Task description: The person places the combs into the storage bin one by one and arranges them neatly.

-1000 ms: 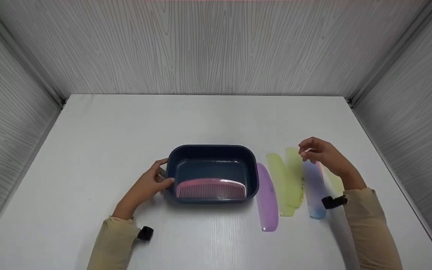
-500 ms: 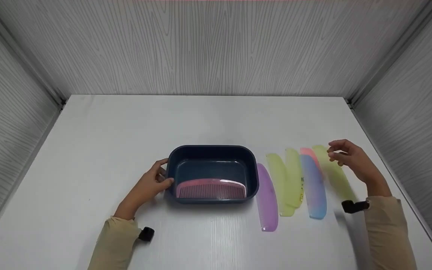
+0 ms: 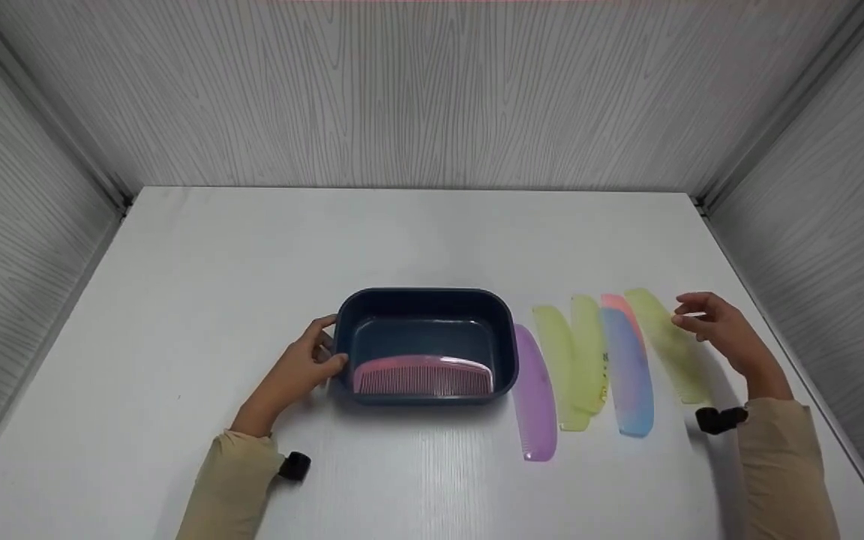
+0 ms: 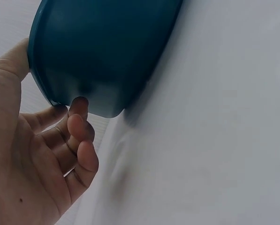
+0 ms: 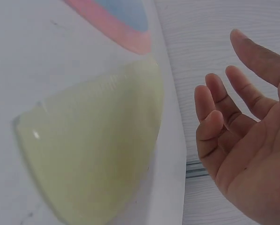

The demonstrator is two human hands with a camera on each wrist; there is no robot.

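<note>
Just beside right fingers [image 5: 254,93], green comb [image 5: 93,140]

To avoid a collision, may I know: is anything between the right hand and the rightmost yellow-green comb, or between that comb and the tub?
Nothing visible separates the right hand from the rightmost yellow-green comb. Toward the tub lie a pink-edged blue comb, two yellow-green combs, then the purple comb.

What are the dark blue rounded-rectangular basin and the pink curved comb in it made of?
Dark blue rounded-rectangular basin: likely moulded plastic, satin finish; soft reflections on its smooth floor. Pink curved comb: probably glossy plastic; bright streak along its spine. Exact polymer unclear.
</note>
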